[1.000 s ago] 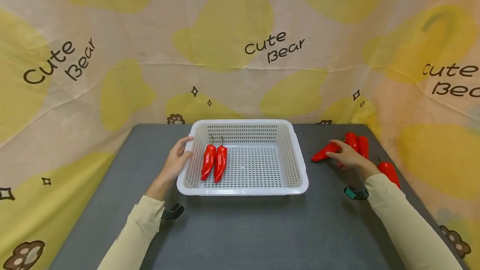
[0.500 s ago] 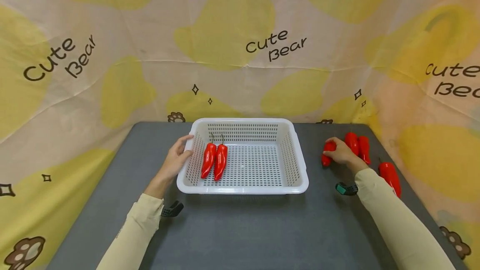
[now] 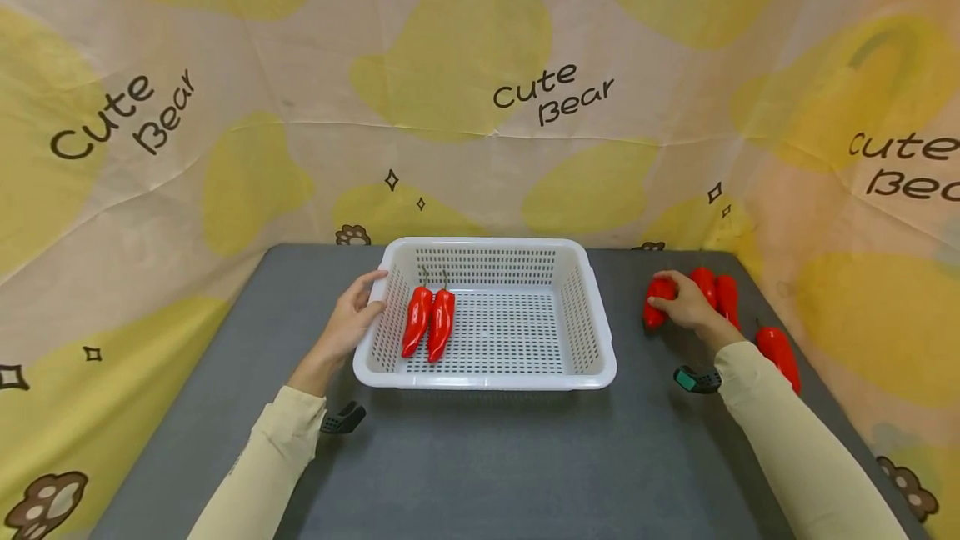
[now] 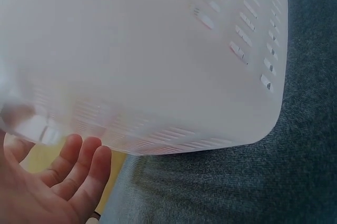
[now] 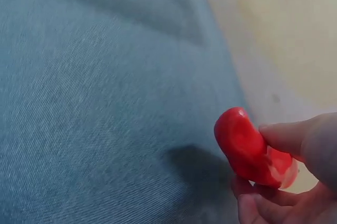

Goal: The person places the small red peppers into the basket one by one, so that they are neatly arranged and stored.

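Observation:
At the left side of a white perforated plastic basket [image 3: 487,383], my left hand [image 3: 352,319] rests with thumb and fingers at the rim. The left wrist view shows its fingers [image 4: 97,174] under the basket's outer wall. Two glossy red peppers [image 3: 441,325] lie side by side in the basket's left part, stems toward the back. To the right of the basket, my right hand [image 3: 688,304] pinches another red pepper [image 5: 242,142] between thumb and fingers. In the right wrist view that pepper casts a shadow on the grey cloth below it.
Behind the right hand lie two more red peppers [image 3: 726,298], partly hidden by it. A further red pepper [image 3: 778,352] lies beside the right sleeve, near the table's right edge. A printed cloth backdrop [image 3: 480,107] rises behind the grey table [image 3: 487,457].
My right hand has turned the pepper from slanting sideways to nearly upright in the head view, shifting slightly left. The left hand and the basket have stayed in place.

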{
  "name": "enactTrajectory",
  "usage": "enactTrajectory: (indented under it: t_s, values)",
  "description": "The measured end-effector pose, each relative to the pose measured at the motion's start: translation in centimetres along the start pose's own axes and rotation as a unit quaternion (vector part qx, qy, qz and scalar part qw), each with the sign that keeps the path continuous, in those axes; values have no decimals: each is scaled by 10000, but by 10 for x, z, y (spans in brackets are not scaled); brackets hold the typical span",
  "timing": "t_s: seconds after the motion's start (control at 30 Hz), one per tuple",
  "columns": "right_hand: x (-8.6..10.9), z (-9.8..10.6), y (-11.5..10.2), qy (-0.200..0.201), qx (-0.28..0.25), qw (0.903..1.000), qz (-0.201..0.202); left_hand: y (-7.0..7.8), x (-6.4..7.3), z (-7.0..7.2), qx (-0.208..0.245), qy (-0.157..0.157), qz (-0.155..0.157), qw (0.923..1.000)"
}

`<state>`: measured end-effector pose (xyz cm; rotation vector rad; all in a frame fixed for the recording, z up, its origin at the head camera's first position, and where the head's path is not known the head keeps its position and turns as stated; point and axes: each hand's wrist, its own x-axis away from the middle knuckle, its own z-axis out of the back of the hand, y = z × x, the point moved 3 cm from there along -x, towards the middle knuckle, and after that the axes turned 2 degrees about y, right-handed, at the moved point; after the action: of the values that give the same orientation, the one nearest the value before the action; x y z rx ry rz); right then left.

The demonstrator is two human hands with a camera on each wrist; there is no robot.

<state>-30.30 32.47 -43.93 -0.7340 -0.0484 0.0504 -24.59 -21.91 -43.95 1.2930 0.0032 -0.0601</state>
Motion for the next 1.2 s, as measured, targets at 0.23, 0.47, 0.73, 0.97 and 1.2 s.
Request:
enactTrajectory:
  t_s: [0.23,0.47,0.73,0.97,1.2]
  values:
    - [2,11,-19,129,-248,9996,16,2,1,0,-59,26,-13,10000]
    - [8,24,-45,-154,-1092,9939,-9,3,2,-1,-27,42,-24,10000]
    - [6,31,-66,-299,-1357,9903,85,1,1,-1,-31,2,-24,10000]
    - [6,33,-81,-170,-1631,9864,76,2,1,0,-56,18,56,10000]
    - [5,35,-96,27,-1823,9832,120,2,1,-2,-104,39,56,9999]
